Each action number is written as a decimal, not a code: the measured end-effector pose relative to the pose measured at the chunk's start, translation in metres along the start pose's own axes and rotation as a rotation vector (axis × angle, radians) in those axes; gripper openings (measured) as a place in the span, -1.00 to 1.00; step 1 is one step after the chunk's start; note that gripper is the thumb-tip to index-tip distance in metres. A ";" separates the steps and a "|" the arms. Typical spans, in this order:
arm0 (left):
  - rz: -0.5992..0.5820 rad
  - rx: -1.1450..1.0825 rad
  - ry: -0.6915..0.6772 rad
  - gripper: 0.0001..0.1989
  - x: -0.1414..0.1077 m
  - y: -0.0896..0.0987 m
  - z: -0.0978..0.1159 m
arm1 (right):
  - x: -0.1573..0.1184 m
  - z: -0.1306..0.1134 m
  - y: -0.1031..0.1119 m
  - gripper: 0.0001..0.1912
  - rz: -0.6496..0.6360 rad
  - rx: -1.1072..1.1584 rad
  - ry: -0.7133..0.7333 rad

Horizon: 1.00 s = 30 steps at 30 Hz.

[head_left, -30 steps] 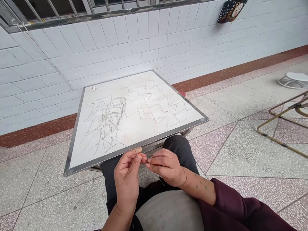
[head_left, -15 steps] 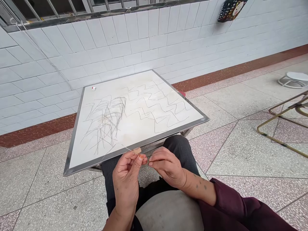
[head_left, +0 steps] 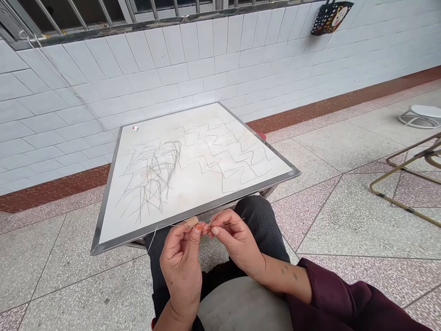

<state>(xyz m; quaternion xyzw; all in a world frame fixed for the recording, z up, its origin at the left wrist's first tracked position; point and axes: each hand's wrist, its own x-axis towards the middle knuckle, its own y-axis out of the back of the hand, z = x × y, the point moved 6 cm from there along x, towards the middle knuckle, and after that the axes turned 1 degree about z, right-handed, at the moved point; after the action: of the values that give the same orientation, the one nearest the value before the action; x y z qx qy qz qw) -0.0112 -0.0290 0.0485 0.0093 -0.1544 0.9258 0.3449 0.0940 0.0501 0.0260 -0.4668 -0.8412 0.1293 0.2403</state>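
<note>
While both bare hands worked just in front of the white, steel-framed surface [head_left: 138, 235], a fine, pale, wiry strand [head_left: 170, 225] ran between them, its loose end curling down past the surface's front rim. The left hand [head_left: 181, 276] kept a narrow grip, thumb and forefinger pinched on the strand. Its thumb had an orange-red painted nail [head_left: 197, 227], and a small tan patch [head_left: 192, 221] sat at the fingertips, though what the patch was could not be told. The right hand [head_left: 236, 243] held the same strand in a narrow pinch just beside the left, with the strand's straight tip poking out past it, away from the left hand.

On the surface lay a dense tangle of thin dark strands [head_left: 151, 177] toward its left side and long zigzag lines of thin dark strands [head_left: 223, 156] toward its right. A tiny white-and-red object [head_left: 135, 128] sat near its far left corner. Directly below the surface's front rim were the person's dark grey trousers [head_left: 262, 220]. Beyond the surface rose a white tiled wall [head_left: 138, 69], and to its right stood a brass-coloured metal chair frame [head_left: 403, 184] on the terrazzo floor [head_left: 327, 216].
</note>
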 end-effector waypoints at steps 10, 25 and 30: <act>-0.032 -0.195 0.105 -0.92 0.007 -0.004 -0.003 | -0.001 0.003 -0.001 -0.87 0.001 0.051 0.040; 0.021 -0.184 0.235 -0.70 0.008 0.001 -0.019 | 0.003 0.010 0.002 -0.80 0.061 0.059 -0.064; 0.005 -0.154 0.245 -0.74 0.007 0.001 -0.020 | 0.002 0.011 0.000 -0.81 0.015 0.080 -0.106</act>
<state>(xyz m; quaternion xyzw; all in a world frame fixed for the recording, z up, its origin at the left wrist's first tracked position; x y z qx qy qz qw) -0.0154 -0.0199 0.0300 -0.1305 -0.1815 0.9063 0.3587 0.0877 0.0518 0.0170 -0.4556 -0.8434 0.1891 0.2129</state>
